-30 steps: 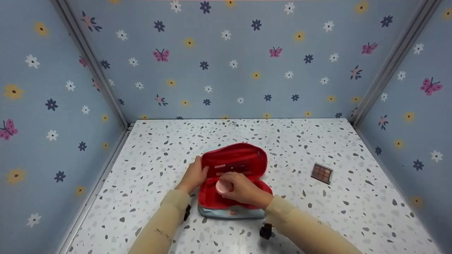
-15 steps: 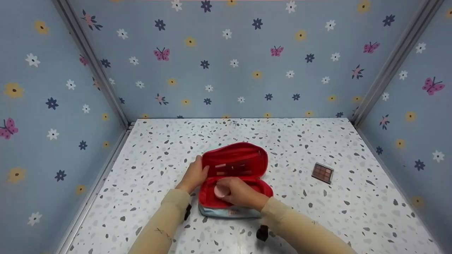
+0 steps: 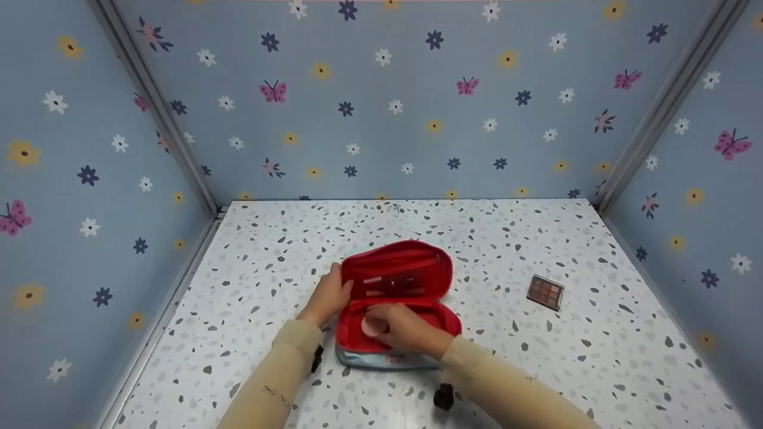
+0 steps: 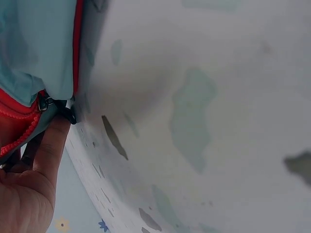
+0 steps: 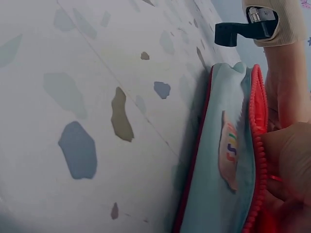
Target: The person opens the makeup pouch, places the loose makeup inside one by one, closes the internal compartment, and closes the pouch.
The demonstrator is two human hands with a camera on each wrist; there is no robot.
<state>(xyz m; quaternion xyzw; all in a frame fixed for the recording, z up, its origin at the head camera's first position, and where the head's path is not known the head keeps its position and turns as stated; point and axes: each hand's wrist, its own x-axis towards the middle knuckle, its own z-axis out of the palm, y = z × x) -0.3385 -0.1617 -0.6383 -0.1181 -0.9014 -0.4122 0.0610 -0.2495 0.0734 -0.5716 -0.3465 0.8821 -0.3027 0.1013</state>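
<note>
Right hand point(image 3: 408, 329): fingers pinch a round pink case point(image 3: 372, 326) at their tips, within the pouch point(image 3: 365, 359); contact with the lining cannot be confirmed. Left hand point(image 3: 328, 295): thumb and fingers grip the lid point(image 3: 390, 262). Palette point(image 3: 545, 292) lies well right of all fingers.

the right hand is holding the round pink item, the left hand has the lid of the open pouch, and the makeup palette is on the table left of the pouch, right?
One thing is off: the makeup palette lies on the table to the right of the pouch, not left, as the head view shows. The rest stands.
</note>
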